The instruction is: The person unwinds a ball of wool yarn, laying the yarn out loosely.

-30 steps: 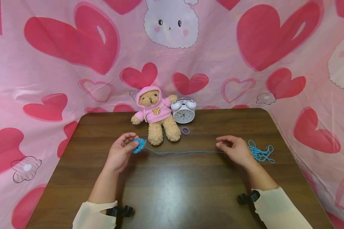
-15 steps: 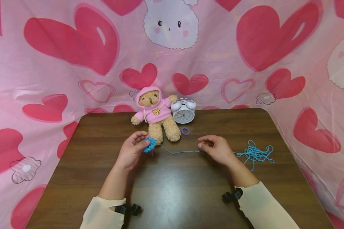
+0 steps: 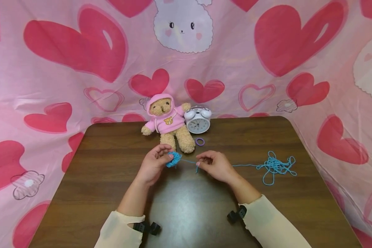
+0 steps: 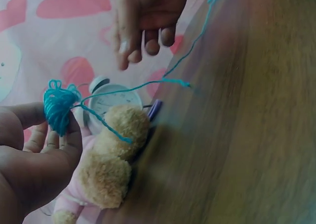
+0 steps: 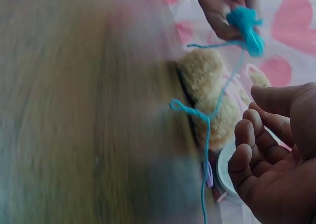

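Note:
My left hand (image 3: 152,166) pinches a small wound bundle of blue yarn (image 3: 174,159) between thumb and fingers. In the left wrist view, a loose tail (image 4: 111,127) dangles from that bundle (image 4: 60,105). A single strand runs from it past my right hand (image 3: 217,167) to a tangled heap of the same yarn (image 3: 276,166) lying on the right of the table. Loosely bent, the right fingers (image 5: 245,157) have no yarn between them in the right wrist view. Beside them the strand (image 5: 208,140) has a short twisted loop (image 5: 183,107).
Behind the hands a teddy bear (image 3: 168,119) in a pink hoodie leans at the back of the brown table (image 3: 186,213). A white alarm clock (image 3: 197,121) stands by it, with a purple ring (image 3: 199,142) in front. Pink heart-patterned cloth (image 3: 235,51) hangs behind.
Both hands have moved toward each other: the left rightward with the yarn bundle, the right leftward along the strand. The yarn heap at right has come into fuller view.

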